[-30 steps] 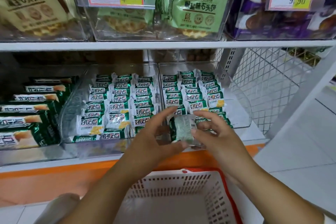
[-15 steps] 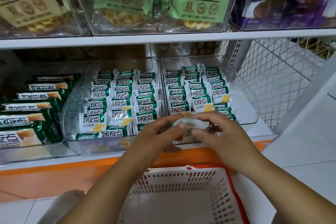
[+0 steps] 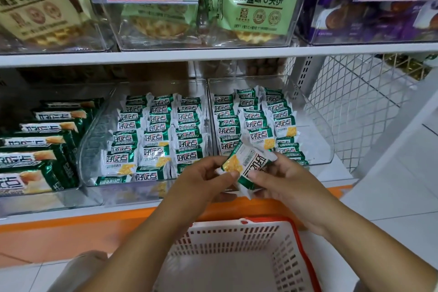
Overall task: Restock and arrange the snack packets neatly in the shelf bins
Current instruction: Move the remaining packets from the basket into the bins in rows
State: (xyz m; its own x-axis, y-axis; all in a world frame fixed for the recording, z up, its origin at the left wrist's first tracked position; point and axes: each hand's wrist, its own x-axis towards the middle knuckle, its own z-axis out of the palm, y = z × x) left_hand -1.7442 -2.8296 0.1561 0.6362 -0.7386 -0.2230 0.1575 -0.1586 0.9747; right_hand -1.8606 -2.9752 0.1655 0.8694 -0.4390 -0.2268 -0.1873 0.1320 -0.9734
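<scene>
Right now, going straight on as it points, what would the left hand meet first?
Probably the front of the right bin, past the packet the left hand holds; depth unclear.

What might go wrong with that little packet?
The small green-and-white snack packet is pinched between the left hand and right hand, so it might slip into the white plastic basket below. It is turned sideways to the rows in the clear plastic bin, so it may land crooked.
</scene>
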